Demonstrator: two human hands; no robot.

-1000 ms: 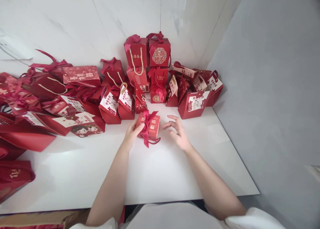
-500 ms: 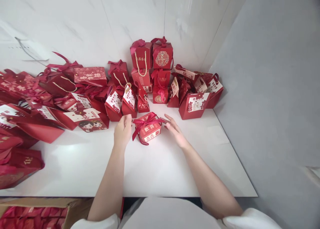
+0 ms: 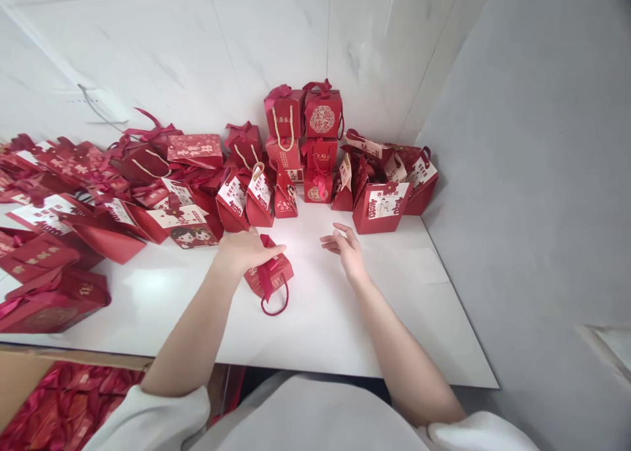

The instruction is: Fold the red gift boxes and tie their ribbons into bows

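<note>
A small red gift box [image 3: 282, 271] with a ribbon bow and a cord handle rests on the white table [image 3: 325, 319] in front of me. My left hand [image 3: 242, 250] grips it from its left and far side, the thumb stretched across the top. Part of the box is covered by that hand, and its fingers are mostly hidden. The cord handle loops toward me on the tabletop. To the right, my right hand [image 3: 346, 248] is held apart from the box, fingers loosely curled and separated, with nothing in them.
Stacked red boxes [image 3: 323, 117] stand against the tiled wall. Triangular red gift bags [image 3: 387, 206] flank them, and many more crowd the left side, including a large ribboned box [image 3: 64, 300]. Below the table's front edge, a carton [image 3: 14, 379] holds more red boxes. A grey wall bounds the right.
The gift box has turned and shifted left, its handle now facing me. My left hand has moved from beside it to over it. My view has swung slightly left.
</note>
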